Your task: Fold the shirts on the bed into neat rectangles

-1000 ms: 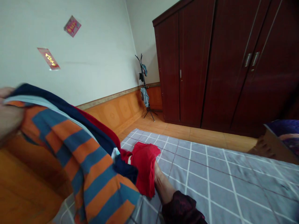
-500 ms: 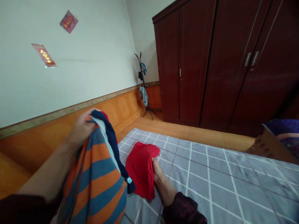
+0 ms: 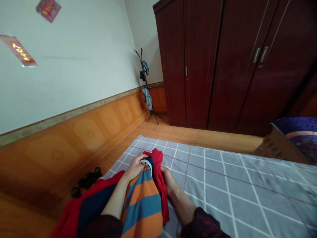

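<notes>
My left hand (image 3: 135, 168) is closed on the gathered top of a striped orange and blue garment (image 3: 146, 201), which hangs toward me. Red and navy cloth (image 3: 91, 205) belonging to the bundle spreads out left of my left forearm. My right hand (image 3: 168, 178) grips the edge of a red cloth (image 3: 162, 191) that lies against the striped garment's right side. Both hands are close together above the near left part of a bed with a grey checked sheet (image 3: 215, 185). The fingertips of my right hand are partly hidden by the red cloth.
A dark red wardrobe (image 3: 198, 66) stands across the floor. In the corner is a black coat rack (image 3: 146, 82) with clothes and a cap. Dark shoes (image 3: 86, 181) sit on the floor at the left. A box with purple cloth (image 3: 297, 132) stands at the right.
My left hand has moved right and down with the striped garment, up to the red cloth in my right hand. Red and navy cloth now shows at the left. The view has shifted slightly.
</notes>
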A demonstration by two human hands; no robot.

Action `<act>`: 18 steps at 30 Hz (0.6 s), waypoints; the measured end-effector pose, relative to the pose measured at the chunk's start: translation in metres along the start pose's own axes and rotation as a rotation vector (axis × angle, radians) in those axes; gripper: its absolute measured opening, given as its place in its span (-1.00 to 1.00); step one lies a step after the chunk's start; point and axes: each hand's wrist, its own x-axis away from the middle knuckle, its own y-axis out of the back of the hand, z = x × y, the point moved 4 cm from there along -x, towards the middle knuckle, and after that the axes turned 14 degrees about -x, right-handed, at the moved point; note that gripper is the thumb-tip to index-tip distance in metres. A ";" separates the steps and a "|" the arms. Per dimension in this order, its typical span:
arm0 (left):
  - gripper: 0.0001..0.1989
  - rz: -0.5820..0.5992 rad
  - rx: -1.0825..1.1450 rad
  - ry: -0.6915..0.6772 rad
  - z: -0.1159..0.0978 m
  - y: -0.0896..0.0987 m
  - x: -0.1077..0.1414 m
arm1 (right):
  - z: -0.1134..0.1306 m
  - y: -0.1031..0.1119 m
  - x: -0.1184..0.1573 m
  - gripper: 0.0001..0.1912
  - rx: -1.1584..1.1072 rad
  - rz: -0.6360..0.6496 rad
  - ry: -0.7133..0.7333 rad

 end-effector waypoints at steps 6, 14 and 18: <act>-0.77 -0.039 0.013 -0.079 0.000 0.005 -0.002 | -0.003 -0.007 0.002 -0.85 -0.138 -0.034 -0.139; -0.77 0.115 0.042 -0.129 -0.009 0.001 0.002 | -0.011 0.004 -0.001 -0.91 0.067 -0.024 -0.089; -0.75 0.127 0.000 -0.140 -0.016 -0.005 0.002 | 0.007 0.004 0.000 -0.86 0.238 0.061 0.001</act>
